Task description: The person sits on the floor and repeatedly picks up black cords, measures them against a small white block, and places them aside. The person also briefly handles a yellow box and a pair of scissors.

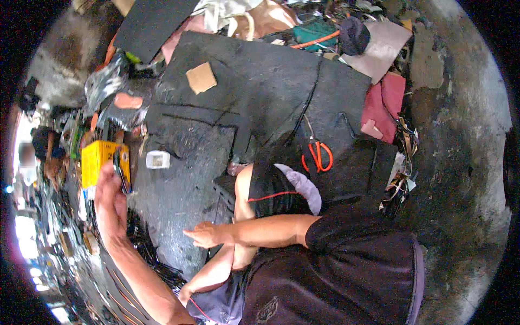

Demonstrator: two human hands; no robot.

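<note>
My left hand (111,197) is raised at the left, in front of a yellow box (98,157). Its fingers are bent around a narrow dark object (119,170) whose kind I cannot make out. My right hand (208,234) reaches leftward above my bent legs, palm side partly hidden, its fingers stretched out with nothing visible in them. Below and left of it lies a worn dark board (179,200). A small white container (157,160) stands on that board beside the yellow box. Scissors with orange-red handles (317,157) rest on black sheet material beyond my knee.
Large black sheets (271,70) cover the floor ahead, with a tan cardboard piece (201,78) on them. Red material (383,105) and scraps lie at the right. Plastic bags (108,84) and mixed clutter fill the left, where another person (46,149) appears far off.
</note>
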